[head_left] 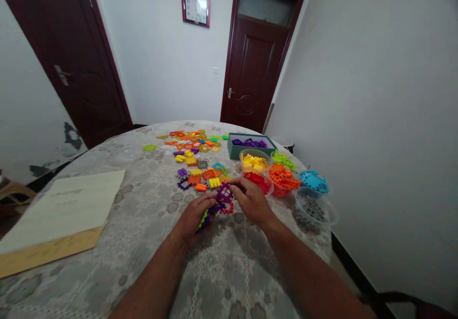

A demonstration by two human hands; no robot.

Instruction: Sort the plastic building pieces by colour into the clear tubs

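Note:
My left hand (pixel 197 214) is closed around several toothed plastic building pieces (pixel 204 217), dark purple with one lime green edge showing. My palm hides part of them. Between the fingertips of my right hand (pixel 250 198) is a purple toothed building piece (pixel 225 192) with a window-like centre, held upright right beside my left fingers. A red toothed piece (pixel 227 208) shows just below it; whether it touches the purple one I cannot tell. Loose orange pieces (pixel 201 187) and yellow pieces (pixel 214 182) lie on the patterned tablecloth (pixel 150 242) just beyond my hands.
Right of my hands stand clear tubs of yellow (pixel 255 160), red (pixel 256 181), orange (pixel 284 178), blue (pixel 315 181), green (pixel 283 159) and grey pieces (pixel 310 209). Behind them is a green box (pixel 234 152) with purple pieces. Paper sheets (pixel 67 204) lie at left.

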